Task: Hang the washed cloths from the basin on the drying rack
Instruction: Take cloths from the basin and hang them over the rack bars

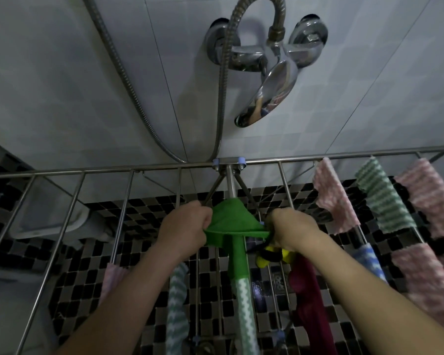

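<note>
A bright green cloth [231,221] is draped over a middle bar of the steel drying rack [128,170]. My left hand [183,226] grips its left edge and my right hand [290,231] grips its right edge, stretching it between them. Under my right hand a yellow and black cloth [267,257] hangs bunched; whether the hand also holds it is unclear. Other cloths hang on the rack: a maroon one [310,303], a green zigzag one [244,311], a striped pale one [176,311], pink ones [333,198] and a green striped one [382,201] at the right.
A chrome mixer tap [267,73] with a shower hose [223,85] sticks out of the tiled wall above the rack. A white basin [41,216] stands on the mosaic floor at the left, below the bars. A floor drain [277,280] shows between the bars.
</note>
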Demonstrator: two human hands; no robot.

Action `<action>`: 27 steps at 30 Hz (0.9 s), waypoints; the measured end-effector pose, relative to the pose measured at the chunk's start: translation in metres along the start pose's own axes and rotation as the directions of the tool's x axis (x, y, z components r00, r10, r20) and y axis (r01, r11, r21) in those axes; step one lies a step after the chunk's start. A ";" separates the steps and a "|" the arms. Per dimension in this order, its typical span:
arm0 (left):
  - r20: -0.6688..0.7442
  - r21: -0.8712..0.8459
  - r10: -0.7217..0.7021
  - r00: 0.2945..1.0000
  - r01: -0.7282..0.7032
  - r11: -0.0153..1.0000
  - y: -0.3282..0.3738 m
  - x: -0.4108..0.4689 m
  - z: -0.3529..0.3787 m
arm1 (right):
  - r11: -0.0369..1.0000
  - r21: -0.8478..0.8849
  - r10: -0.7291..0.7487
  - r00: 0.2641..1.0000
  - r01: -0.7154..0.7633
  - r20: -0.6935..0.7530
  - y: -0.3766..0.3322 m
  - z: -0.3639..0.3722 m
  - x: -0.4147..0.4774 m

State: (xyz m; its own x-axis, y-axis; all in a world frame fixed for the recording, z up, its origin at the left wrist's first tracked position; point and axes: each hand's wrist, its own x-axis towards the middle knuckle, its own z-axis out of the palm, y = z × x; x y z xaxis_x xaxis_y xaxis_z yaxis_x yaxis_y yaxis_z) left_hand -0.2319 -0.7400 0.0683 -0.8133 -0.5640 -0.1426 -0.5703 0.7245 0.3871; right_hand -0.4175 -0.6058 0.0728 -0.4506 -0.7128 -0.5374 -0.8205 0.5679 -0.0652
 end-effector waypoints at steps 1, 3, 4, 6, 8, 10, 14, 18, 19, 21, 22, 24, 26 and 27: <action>-0.022 -0.022 -0.001 1.000 0.000 1.000 -0.002 -0.002 -0.002 | 0.997 0.075 0.015 0.997 -0.010 -0.073 0.004 -0.001 -0.003; -0.040 -0.052 0.011 0.999 -0.013 0.999 -0.004 -0.007 -0.002 | 0.983 0.180 0.062 0.983 -0.031 -0.171 0.009 0.002 -0.011; -0.032 -0.055 0.022 0.999 -0.024 0.998 -0.004 -0.011 0.000 | 0.979 0.199 0.077 0.980 -0.040 -0.182 0.009 0.005 -0.016; 0.029 -0.050 0.042 0.999 -0.040 0.998 -0.003 -0.017 0.009 | 0.982 0.184 0.083 0.980 -0.049 -0.178 0.004 0.012 -0.025; 0.094 -0.034 0.052 0.994 -0.049 0.998 -0.001 -0.023 0.020 | 0.995 0.095 0.049 0.982 -0.032 -0.183 -0.004 0.020 -0.031; 0.105 -0.008 0.041 0.994 -0.040 0.999 0.005 -0.027 0.028 | 1.000 0.007 0.003 0.980 -0.001 -0.201 -0.011 0.028 -0.036; -0.009 0.021 0.032 0.999 -0.031 0.999 0.011 -0.034 0.027 | 0.996 0.082 0.063 0.965 -0.043 -0.254 -0.016 0.035 -0.052; -0.078 0.049 0.180 0.981 -0.177 0.983 0.003 -0.046 0.032 | 0.990 0.142 0.046 0.970 -0.012 -0.238 -0.017 0.042 -0.066; -0.079 0.070 0.210 0.975 -0.205 0.976 0.002 -0.048 0.035 | 0.989 0.149 0.040 0.978 -0.010 -0.205 -0.018 0.044 -0.068; -0.007 0.130 0.241 0.970 -0.238 0.962 0.001 -0.051 0.042 | 0.988 0.153 0.057 0.989 -0.036 -0.136 -0.022 0.048 -0.071; 0.048 0.160 0.246 0.968 -0.251 0.955 0.002 -0.051 0.045 | 0.990 0.128 0.070 0.993 -0.057 -0.099 -0.025 0.049 -0.069; 0.150 0.222 0.249 0.957 -0.278 0.935 0.005 -0.050 0.049 | 0.992 0.076 0.098 0.995 -0.096 -0.019 -0.030 0.053 -0.063; 0.259 0.264 0.215 0.942 -0.283 0.922 0.008 -0.046 0.052 | 0.992 0.037 0.115 0.991 -0.117 0.062 -0.034 0.059 -0.056; 0.312 0.273 0.200 0.929 -0.289 0.918 0.009 -0.044 0.053 | 0.993 0.017 0.116 0.988 -0.119 0.103 -0.035 0.060 -0.054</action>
State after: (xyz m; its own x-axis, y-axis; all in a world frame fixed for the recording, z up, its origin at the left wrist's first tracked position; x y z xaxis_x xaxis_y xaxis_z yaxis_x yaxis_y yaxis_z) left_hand -0.2067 -0.6877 0.0297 -0.9054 -0.2552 -0.3394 -0.3193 0.9360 0.1480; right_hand -0.3440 -0.5627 0.0538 -0.5041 -0.5956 -0.6254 -0.7550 0.6555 -0.0157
